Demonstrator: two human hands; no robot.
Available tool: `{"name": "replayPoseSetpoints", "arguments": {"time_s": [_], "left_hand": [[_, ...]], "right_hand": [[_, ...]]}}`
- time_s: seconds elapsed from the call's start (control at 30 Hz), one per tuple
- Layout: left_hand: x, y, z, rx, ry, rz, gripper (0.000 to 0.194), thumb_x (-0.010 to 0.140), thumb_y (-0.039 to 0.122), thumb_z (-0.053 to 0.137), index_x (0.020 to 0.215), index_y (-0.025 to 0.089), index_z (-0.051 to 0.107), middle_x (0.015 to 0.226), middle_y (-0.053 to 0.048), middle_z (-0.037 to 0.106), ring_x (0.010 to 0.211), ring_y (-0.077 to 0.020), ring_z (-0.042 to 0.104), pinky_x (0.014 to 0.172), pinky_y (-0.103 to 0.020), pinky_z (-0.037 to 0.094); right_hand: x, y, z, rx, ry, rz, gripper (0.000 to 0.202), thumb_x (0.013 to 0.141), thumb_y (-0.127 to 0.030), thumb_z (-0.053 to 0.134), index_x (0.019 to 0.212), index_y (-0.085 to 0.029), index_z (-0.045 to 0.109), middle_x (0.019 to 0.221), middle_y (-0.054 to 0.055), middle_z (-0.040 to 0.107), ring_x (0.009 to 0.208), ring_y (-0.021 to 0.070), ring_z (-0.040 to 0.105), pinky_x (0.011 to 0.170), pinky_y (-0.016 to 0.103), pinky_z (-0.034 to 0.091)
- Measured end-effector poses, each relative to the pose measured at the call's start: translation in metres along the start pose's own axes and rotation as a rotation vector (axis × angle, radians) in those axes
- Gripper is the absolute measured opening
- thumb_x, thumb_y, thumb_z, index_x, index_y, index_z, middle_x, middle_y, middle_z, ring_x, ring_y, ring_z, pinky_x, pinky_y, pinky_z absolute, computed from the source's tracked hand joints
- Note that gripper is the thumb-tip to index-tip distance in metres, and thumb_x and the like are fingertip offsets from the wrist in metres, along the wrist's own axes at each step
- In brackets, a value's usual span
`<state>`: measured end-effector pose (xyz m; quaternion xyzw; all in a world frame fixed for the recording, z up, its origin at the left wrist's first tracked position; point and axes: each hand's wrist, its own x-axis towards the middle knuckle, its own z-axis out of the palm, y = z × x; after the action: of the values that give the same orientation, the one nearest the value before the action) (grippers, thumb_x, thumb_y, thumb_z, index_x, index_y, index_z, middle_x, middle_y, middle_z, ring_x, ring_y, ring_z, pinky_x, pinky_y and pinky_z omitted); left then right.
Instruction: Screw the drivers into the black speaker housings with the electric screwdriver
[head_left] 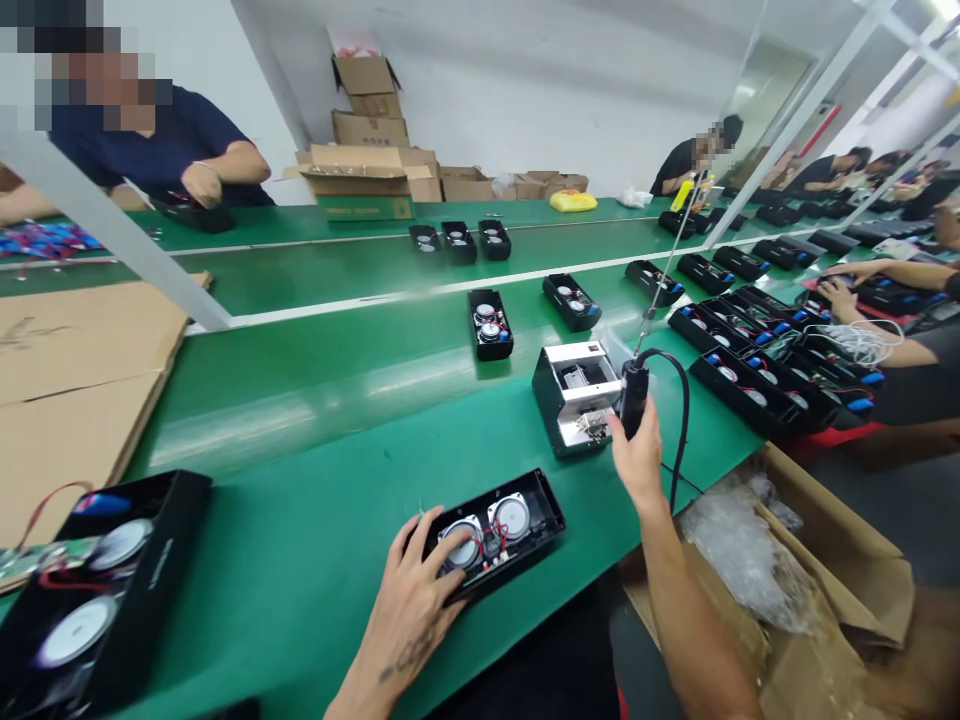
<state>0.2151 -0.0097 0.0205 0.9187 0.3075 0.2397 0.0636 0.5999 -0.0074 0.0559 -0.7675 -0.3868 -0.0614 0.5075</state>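
Observation:
My left hand (pixel 424 575) grips the left end of a black speaker housing (pixel 551 515), its fingers reaching over the rim. Inside the housing sit two round white-and-silver speakers and red wires. My right hand (pixel 639 455) is wrapped around a black electric screwdriver (pixel 634 395), which hangs on a thin cable and has a thick black cord. The screwdriver is beside the right side of a black-and-silver screw feeder (pixel 559 400); its tip is not clearly visible.
A larger-looking open speaker housing (pixel 161 590) lies at near left beside cardboard sheets (pixel 75 370). Beyond the feeder, more housings (pixel 491 325) line the green bench. An open carton (pixel 840 570) with clear plastic is at right. Co-workers (pixel 202 140) sit along the line.

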Motion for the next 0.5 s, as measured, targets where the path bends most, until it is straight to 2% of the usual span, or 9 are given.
{"name": "replayPoseSetpoints", "arguments": {"time_s": [0.1, 0.17, 0.23, 0.33, 0.4, 0.5], "left_hand": [[0.000, -0.003, 0.002, -0.005, 0.029, 0.011, 0.027, 0.071, 0.040, 0.098, 0.082, 0.030, 0.076, 0.130, 0.003, 0.078, 0.145, -0.0372, 0.050, 0.125, -0.054, 0.034], [-0.001, -0.005, 0.004, -0.016, 0.043, 0.015, 0.025, 0.072, 0.040, 0.096, 0.082, 0.030, 0.075, 0.130, 0.002, 0.078, 0.147, -0.0369, 0.050, 0.128, -0.055, 0.031], [-0.004, -0.008, 0.007, -0.034, 0.053, 0.013, 0.023, 0.073, 0.040, 0.095, 0.082, 0.031, 0.075, 0.130, 0.002, 0.078, 0.148, -0.0367, 0.048, 0.132, -0.056, 0.025], [-0.006, -0.010, 0.011, -0.058, 0.072, -0.014, 0.021, 0.074, 0.040, 0.093, 0.082, 0.031, 0.076, 0.129, 0.001, 0.079, 0.148, -0.0382, 0.048, 0.135, -0.062, 0.014], [-0.004, -0.008, 0.014, -0.061, 0.083, -0.026, 0.016, 0.078, 0.039, 0.089, 0.081, 0.031, 0.076, 0.128, 0.000, 0.080, 0.147, -0.0391, 0.049, 0.135, -0.066, 0.010], [0.002, -0.002, 0.018, -0.035, 0.101, -0.035, 0.006, 0.085, 0.031, 0.080, 0.081, 0.030, 0.076, 0.128, -0.001, 0.080, 0.147, -0.0393, 0.049, 0.133, -0.071, 0.013]], "right_hand": [[0.007, 0.017, -0.003, 0.081, -0.011, 0.046, 0.058, 0.080, -0.061, 0.082, 0.114, -0.017, 0.067, 0.101, 0.014, 0.078, 0.095, 0.0318, 0.074, 0.091, 0.049, 0.061], [0.001, 0.020, -0.007, 0.214, -0.008, 0.072, 0.053, 0.078, -0.054, 0.085, 0.110, -0.018, 0.066, 0.080, 0.004, 0.073, 0.072, 0.0239, 0.070, 0.075, 0.041, 0.061], [-0.007, 0.017, -0.010, 0.386, -0.096, 0.109, 0.046, 0.083, -0.048, 0.082, 0.113, -0.018, 0.063, 0.066, -0.005, 0.066, 0.056, 0.0180, 0.062, 0.063, 0.035, 0.056], [-0.004, 0.004, -0.012, 0.571, -0.187, 0.130, 0.039, 0.088, -0.045, 0.079, 0.111, -0.021, 0.058, 0.056, -0.011, 0.057, 0.046, 0.0139, 0.053, 0.055, 0.031, 0.050], [0.007, -0.011, -0.011, 0.671, -0.134, 0.112, 0.038, 0.091, -0.045, 0.076, 0.113, -0.024, 0.054, 0.055, -0.013, 0.054, 0.043, 0.0127, 0.051, 0.053, 0.029, 0.048], [0.028, -0.038, -0.004, 0.767, -0.029, 0.047, 0.041, 0.094, -0.044, 0.074, 0.121, -0.025, 0.051, 0.057, -0.014, 0.055, 0.043, 0.0122, 0.052, 0.056, 0.029, 0.050]]}}
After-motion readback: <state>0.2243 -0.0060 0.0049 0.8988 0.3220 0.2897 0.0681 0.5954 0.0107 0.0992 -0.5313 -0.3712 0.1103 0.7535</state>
